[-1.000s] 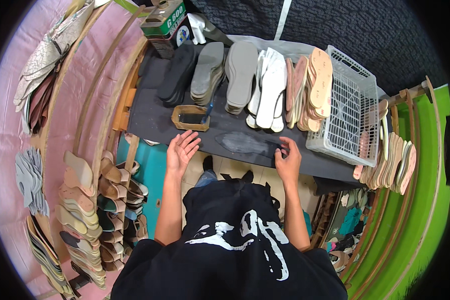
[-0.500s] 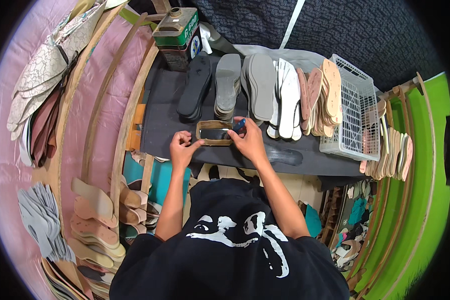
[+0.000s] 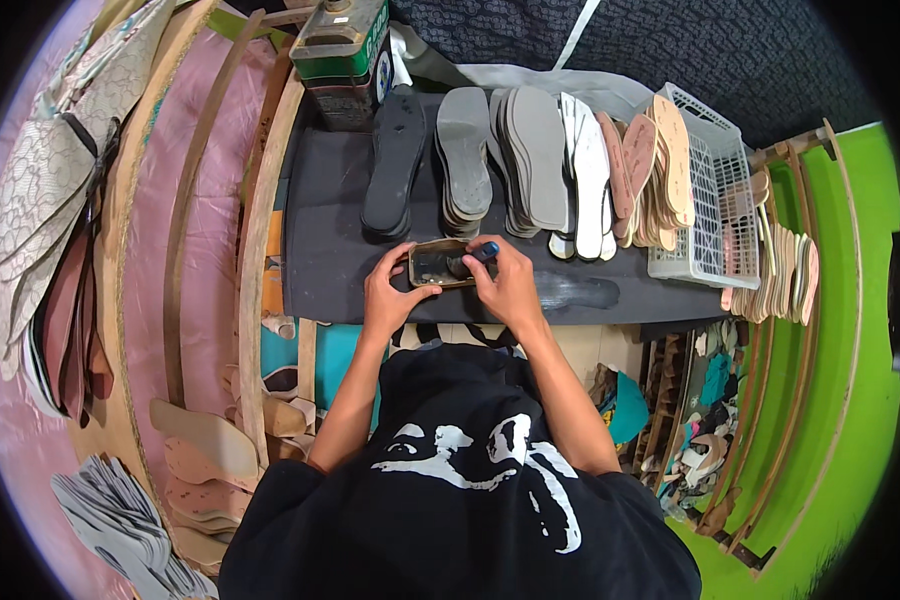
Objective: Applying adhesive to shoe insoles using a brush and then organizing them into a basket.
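A small rectangular tray (image 3: pixel 448 243) with brownish, stained walls and a dark inside lies on the black-covered table in front of me. My left hand (image 3: pixel 392 292) grips its left end, thumb along the near side and fingers at the far corner. Closed around a blue-handled brush (image 3: pixel 487 251), my right hand (image 3: pixel 505 284) is at the tray's right end. The brush's dark lower end reaches into the tray, partly hidden by my fingers. Just beyond stand stacks of black soles (image 3: pixel 394 165) and grey soles (image 3: pixel 464 150).
More grey soles (image 3: pixel 537 155), white insoles (image 3: pixel 586 170) and tan insoles (image 3: pixel 672 160) line the table's back, beside a white plastic crate (image 3: pixel 705 190). A metal can (image 3: pixel 340 65) stands back left. A dark sole-shaped patch (image 3: pixel 580 293) lies right of my hand. Shelves flank both sides.
My left hand has closed onto the tray's left end. The brush has tipped, and its dark end now shows inside the tray. The whole view has shifted slightly.
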{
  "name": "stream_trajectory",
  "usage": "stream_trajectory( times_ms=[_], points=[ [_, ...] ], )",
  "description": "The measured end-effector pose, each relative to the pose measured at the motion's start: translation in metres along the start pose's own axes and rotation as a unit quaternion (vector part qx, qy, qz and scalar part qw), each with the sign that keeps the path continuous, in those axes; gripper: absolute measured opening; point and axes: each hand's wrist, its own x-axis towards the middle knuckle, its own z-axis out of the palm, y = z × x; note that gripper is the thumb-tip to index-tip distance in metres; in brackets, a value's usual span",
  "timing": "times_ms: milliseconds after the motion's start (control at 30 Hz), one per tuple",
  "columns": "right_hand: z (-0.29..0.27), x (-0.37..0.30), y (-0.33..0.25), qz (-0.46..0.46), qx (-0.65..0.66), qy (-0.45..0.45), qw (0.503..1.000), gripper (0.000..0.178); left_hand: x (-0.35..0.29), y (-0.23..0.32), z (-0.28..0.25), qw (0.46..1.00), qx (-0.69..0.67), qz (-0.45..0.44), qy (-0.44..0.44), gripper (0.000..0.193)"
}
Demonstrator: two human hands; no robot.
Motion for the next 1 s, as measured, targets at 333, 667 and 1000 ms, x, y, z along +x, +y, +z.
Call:
stream_trajectory(
  times_ms=[333, 667, 1000],
  points=[
    [0.008, -0.011, -0.002, -0.109, -0.034, 0.071, 0.991, 0.02, -0.011, -0.003, -0.004, 0.997, 0.001, 0.066, -0.026, 0.084],
    [0.001, -0.024, -0.005, -0.116, 0.024, 0.117, 0.986, 0.017, -0.014, -0.001, -0.003, 0.999, -0.03, 0.039, -0.02, 0.081],
    [-0.014, -0.027, 0.012, -0.032, 0.135, 0.112, 0.984, 0.015, -0.02, 0.004, -0.002, 0.999, -0.003, 0.046, -0.022, 0.086]
  ],
)
